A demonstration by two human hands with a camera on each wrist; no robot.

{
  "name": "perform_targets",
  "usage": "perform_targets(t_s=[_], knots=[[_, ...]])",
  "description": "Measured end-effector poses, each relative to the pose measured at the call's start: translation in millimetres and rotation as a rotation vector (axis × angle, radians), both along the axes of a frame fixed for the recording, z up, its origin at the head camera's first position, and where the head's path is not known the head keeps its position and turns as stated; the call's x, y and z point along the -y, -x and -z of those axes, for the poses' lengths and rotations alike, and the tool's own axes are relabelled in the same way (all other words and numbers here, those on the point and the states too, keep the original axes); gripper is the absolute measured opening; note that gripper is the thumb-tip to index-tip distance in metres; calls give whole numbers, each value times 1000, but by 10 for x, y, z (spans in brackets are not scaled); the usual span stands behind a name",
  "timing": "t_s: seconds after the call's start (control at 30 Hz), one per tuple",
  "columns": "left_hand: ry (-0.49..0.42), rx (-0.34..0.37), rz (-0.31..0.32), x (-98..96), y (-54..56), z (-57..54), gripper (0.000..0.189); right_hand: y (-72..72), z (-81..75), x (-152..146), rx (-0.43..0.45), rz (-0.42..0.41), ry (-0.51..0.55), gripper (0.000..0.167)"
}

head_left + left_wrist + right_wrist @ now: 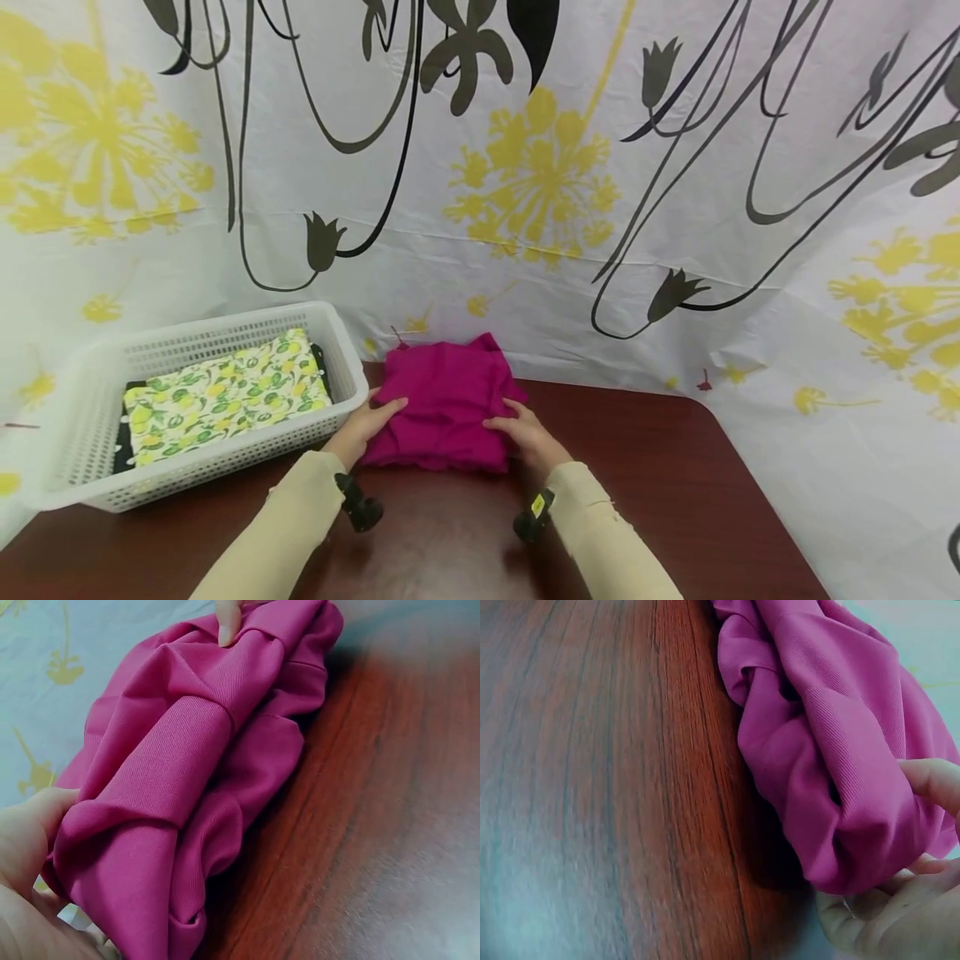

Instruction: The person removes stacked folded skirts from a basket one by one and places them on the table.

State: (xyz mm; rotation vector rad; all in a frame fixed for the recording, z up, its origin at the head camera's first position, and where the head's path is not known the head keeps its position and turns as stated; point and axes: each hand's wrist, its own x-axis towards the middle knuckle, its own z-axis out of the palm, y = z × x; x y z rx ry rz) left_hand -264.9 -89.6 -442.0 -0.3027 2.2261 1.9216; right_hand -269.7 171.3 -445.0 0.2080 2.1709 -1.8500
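Note:
A magenta folded cloth (446, 408) lies in loose layers near the back of the table, between both hands. My left hand (365, 427) grips its left side, thumb on top and fingers tucked beneath; the left wrist view shows that thumb against the bunched folds (161, 765). At the opposite side, my right hand (528, 435) holds the edge the same way. In the right wrist view, the right fingers (840, 919) curl under the rounded end of the cloth (862, 847) while the thumb presses from above. The undersides of the layers are hidden.
Left of the cloth stands a white perforated plastic basket (341, 354), its right wall close by the left hand. Inside lies a lemon-print cloth (232, 392) over a dark one. Dark reddish wood forms the tabletop (645, 467). Behind hangs a white patterned curtain (420, 183).

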Motion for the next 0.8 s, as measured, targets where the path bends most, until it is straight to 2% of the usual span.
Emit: perform_targets(t_s=[0.17,0.3,0.53,0.8], knots=[[-8,0,15,11,-91,-36,77,-33,-45,-103,7,-39,29,74],[-10,2,40,42,-171,-56,76,-67,-90,-192,-3,-58,10,70],[57,34,93,130,-350,-118,70,-166,-234,-336,-31,-58,-34,59],[127,6,156,273,-565,-221,67,-271,-415,-405,-87,-106,-34,55]])
